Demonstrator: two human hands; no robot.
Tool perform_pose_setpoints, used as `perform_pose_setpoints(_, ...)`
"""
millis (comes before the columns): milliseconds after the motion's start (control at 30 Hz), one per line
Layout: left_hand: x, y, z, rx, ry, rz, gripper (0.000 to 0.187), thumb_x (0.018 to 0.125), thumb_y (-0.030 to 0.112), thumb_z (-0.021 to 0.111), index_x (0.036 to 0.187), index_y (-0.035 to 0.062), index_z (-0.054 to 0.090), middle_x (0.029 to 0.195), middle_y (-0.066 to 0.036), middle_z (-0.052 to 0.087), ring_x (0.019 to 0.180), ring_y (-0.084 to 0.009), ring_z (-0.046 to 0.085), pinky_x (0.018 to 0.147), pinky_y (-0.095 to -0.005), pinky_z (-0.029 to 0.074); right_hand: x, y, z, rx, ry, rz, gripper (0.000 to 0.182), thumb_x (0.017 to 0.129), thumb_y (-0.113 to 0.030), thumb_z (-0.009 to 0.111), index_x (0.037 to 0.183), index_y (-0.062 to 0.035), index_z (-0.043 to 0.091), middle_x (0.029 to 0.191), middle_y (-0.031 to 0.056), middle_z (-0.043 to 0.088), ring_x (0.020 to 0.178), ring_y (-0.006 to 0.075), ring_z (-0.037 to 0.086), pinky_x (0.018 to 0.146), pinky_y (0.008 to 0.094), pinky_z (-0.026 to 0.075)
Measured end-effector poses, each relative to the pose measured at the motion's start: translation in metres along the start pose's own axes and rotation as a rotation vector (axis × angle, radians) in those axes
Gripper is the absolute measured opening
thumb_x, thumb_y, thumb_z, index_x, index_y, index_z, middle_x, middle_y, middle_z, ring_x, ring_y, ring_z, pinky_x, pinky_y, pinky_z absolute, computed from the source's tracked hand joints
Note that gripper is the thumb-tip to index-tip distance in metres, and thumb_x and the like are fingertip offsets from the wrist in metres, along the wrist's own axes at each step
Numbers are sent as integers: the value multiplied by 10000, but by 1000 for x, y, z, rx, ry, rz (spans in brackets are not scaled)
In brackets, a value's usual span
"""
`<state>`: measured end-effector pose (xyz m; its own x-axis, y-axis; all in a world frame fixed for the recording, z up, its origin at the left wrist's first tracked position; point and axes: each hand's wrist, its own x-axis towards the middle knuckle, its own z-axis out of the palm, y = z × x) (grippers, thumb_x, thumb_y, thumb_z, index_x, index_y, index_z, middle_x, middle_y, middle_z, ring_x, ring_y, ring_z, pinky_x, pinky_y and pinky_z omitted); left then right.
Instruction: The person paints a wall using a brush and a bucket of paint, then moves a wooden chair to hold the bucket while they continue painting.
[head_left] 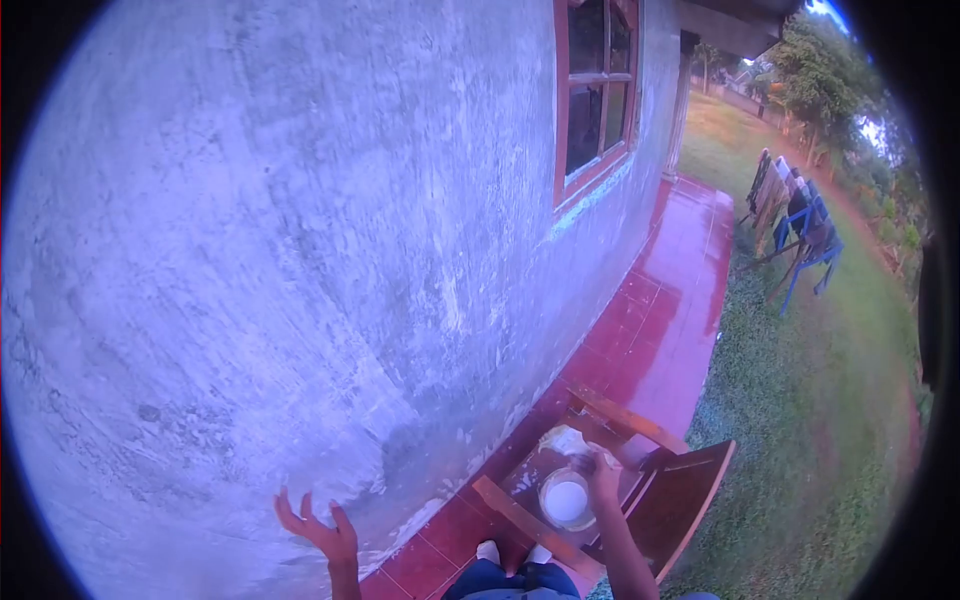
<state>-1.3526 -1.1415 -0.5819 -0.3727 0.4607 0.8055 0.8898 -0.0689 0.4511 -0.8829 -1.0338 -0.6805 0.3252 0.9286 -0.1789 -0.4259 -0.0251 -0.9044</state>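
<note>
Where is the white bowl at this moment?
In the head view, the white bowl sits low and right of centre on the wooden chair, just below the right hand, by the grey wall.

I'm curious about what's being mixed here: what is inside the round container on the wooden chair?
The round container on the wooden chair holds something white, filling it. The right hand covers its far rim, so that edge, and whether the contents are liquid or powder, cannot be seen.

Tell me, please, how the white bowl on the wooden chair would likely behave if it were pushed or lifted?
The bowl looks filled with something white, so it may slosh or spill if tilted. Its wide, low shape suggests sliding rather than tipping. The right hand is at its rim.
</note>
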Motion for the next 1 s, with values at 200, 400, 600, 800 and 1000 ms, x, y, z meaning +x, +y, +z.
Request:
perform_pose_setpoints(200,72,-26,-64,-25,408,31,459,957,172,587,1300,-91,430,1525,-236,161,1407,-424,233,970,-504,463,7,-70,115,36,-109,-79,313,986,-170,511,1230,19,566,1049,152,667,901,242,681,811,387,578)
perform_pose_setpoints(400,104,-74,-100,428,552,93,413,999,274,559,1267,-36,504,1460,-181,341,1397,-381,297,1092,-574,290,1,-90,205,18,-195,-136,269,982,-130,526,1182,35,597,1030,142,672,887,214,692,754,332,606)
perform_pose_setpoints(600,119,-113,-95,413,587,211,453,983,250,555,1345,13,419,1444,-207,309,1394,-443,244,1068,-583,306,-35,-10,255,-38,-244,-25,262,965,-154,572,1151,29,596,985,144,675,852,212,696,743,340,606)
perform_pose_setpoints(800,120,-126,-89,433,592,227,473,981,257,547,1347,1,391,1429,-184,270,1398,-430,230,1075,-581,305,-52,43,319,75,-184,-20,215,936,-114,606,1101,24,607,944,128,669,816,215,701,733,349,618)
perform_pose_setpoints(1000,122,-127,-83,418,641,245,455,989,267,550,1343,15,415,1423,-184,299,1385,-432,261,1066,-581,305,-78,-38,371,90,-199,-38,251,935,-91,570,1129,66,584,953,127,654,864,232,700,728,339,610)
